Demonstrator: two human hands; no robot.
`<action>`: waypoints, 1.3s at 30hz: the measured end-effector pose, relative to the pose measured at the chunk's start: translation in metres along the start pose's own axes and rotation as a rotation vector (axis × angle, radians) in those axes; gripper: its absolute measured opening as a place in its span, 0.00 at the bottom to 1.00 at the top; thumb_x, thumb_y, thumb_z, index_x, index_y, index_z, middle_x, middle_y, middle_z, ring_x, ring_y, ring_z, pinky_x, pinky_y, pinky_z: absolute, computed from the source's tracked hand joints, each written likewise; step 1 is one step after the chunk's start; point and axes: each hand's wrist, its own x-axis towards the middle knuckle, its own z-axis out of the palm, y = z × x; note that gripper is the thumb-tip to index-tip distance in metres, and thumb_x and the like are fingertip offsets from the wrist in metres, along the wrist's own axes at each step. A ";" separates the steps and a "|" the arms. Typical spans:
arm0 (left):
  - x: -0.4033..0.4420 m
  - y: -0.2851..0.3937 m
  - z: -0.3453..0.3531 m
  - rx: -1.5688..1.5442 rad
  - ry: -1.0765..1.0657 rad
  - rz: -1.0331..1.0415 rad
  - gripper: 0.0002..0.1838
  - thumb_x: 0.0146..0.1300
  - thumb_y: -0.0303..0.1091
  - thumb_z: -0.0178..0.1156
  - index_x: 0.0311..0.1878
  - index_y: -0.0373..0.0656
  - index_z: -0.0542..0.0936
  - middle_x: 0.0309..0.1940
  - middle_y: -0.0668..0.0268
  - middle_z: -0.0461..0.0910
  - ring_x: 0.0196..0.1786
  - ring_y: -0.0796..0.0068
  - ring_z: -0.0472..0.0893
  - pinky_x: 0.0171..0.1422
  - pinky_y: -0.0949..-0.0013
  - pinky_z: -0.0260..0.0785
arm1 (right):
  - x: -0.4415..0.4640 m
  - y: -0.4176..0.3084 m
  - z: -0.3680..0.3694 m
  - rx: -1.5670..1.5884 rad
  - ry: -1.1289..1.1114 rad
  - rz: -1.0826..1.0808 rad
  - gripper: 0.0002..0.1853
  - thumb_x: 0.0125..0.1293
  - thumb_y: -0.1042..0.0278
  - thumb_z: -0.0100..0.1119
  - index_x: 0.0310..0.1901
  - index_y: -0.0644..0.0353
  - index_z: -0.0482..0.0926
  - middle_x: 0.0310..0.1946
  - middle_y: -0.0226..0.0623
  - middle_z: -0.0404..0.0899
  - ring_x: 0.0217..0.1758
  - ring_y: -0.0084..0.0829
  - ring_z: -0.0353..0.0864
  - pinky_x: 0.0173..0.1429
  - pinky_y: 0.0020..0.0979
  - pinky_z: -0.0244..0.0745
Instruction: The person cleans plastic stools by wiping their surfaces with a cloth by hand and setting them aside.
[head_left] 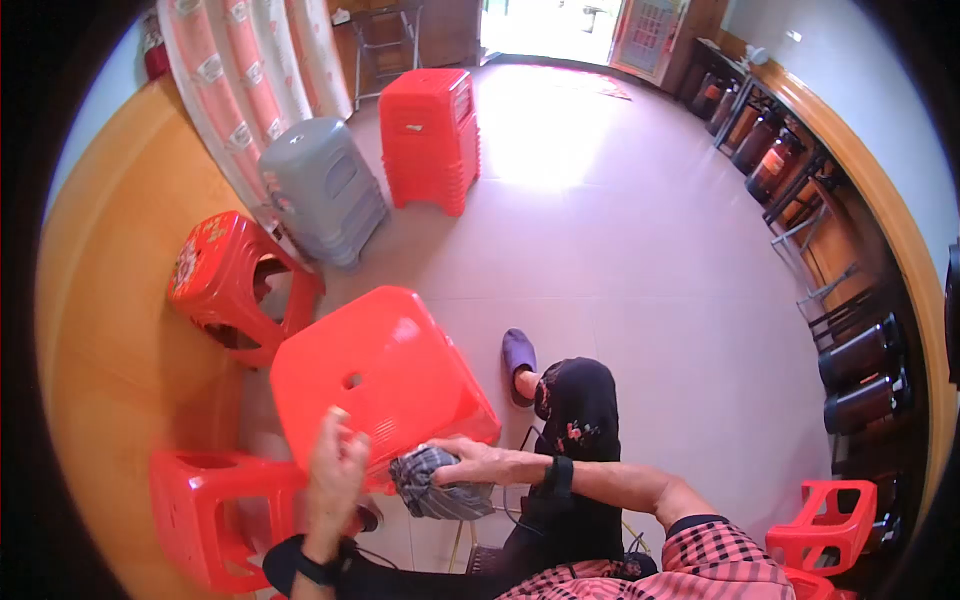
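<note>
A bunched grey striped cloth (430,482) is gripped in my right hand (475,463), at the near edge of a red plastic stool (390,375). The stool's square top, with a small hole in it, faces up. My left hand (338,460) is raised by the stool's near left edge; its fingers are blurred and partly bent, and nothing shows in them. Both wrists wear dark bands.
Red stools (235,280) stand at the left, another (205,515) at lower left. Beyond are grey stacked stools (320,185) and a red stack (425,140). Dark jars (775,165) line the right wall, with a red stool (825,525) at lower right.
</note>
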 end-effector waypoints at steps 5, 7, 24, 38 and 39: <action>0.105 -0.057 -0.027 0.479 0.358 0.378 0.28 0.65 0.42 0.54 0.62 0.31 0.66 0.51 0.46 0.71 0.55 0.49 0.69 0.65 0.54 0.58 | 0.001 0.015 0.005 0.233 0.219 0.269 0.26 0.59 0.58 0.59 0.56 0.66 0.74 0.46 0.35 0.80 0.49 0.24 0.77 0.55 0.26 0.71; 0.129 -0.060 -0.028 0.547 0.247 0.392 0.30 0.63 0.43 0.56 0.63 0.34 0.65 0.57 0.48 0.67 0.59 0.48 0.65 0.69 0.54 0.55 | 0.006 0.032 0.000 0.206 0.227 0.277 0.26 0.59 0.58 0.59 0.56 0.67 0.74 0.46 0.34 0.80 0.47 0.22 0.78 0.53 0.25 0.72; 0.089 -0.107 -0.052 0.811 0.191 0.239 0.40 0.61 0.52 0.58 0.68 0.35 0.58 0.65 0.43 0.58 0.65 0.42 0.59 0.69 0.47 0.53 | 0.016 0.021 0.006 0.140 0.522 0.016 0.15 0.60 0.64 0.56 0.45 0.64 0.78 0.37 0.28 0.78 0.40 0.18 0.75 0.48 0.24 0.72; 0.001 -0.102 -0.038 0.821 0.205 0.156 0.44 0.58 0.52 0.62 0.70 0.39 0.56 0.61 0.41 0.59 0.63 0.42 0.59 0.68 0.45 0.54 | 0.068 0.020 -0.037 0.550 0.817 -0.226 0.18 0.63 0.64 0.54 0.53 0.62 0.75 0.41 0.32 0.78 0.42 0.21 0.75 0.48 0.27 0.73; 0.002 -0.099 -0.034 0.801 0.222 0.117 0.42 0.57 0.50 0.63 0.69 0.38 0.58 0.60 0.42 0.60 0.63 0.42 0.60 0.67 0.46 0.54 | 0.072 0.018 -0.040 0.640 0.798 -0.234 0.21 0.63 0.63 0.54 0.56 0.61 0.71 0.43 0.34 0.77 0.44 0.22 0.75 0.48 0.28 0.73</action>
